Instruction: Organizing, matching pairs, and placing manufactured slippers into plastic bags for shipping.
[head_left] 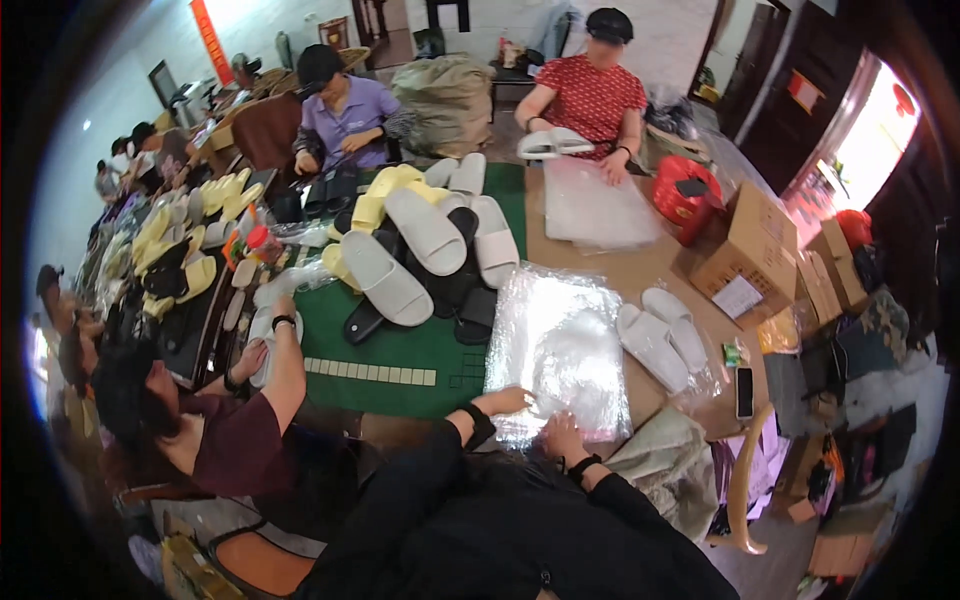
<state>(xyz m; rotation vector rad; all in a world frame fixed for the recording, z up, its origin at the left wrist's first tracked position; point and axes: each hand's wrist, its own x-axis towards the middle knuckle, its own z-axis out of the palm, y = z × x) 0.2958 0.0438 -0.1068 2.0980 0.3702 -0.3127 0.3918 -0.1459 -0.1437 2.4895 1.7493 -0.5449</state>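
A stack of shiny clear plastic bags (560, 340) lies flat in front of me, bright with glare. My left hand (503, 402) reaches over the near left part of the stack, its fingers closed together on the top bag. Beside it, at the near edge, my right hand (563, 437) has its fingers bent onto the same plastic. Glare partly hides the fingertips. Just right of the stack, a pair of white slide sandals (662, 340) rests on clear plastic. To the left, grey slides (388, 280) are piled with yellow and black ones on a green mat (330, 335).
A co-worker in maroon (240, 440) handles a light slide at the left. Across the table sit people in purple (345, 120) and red (590, 100); the latter holds white slides. A phone (744, 393), cardboard box (745, 255) and red bucket (685, 200) stand or lie at the right.
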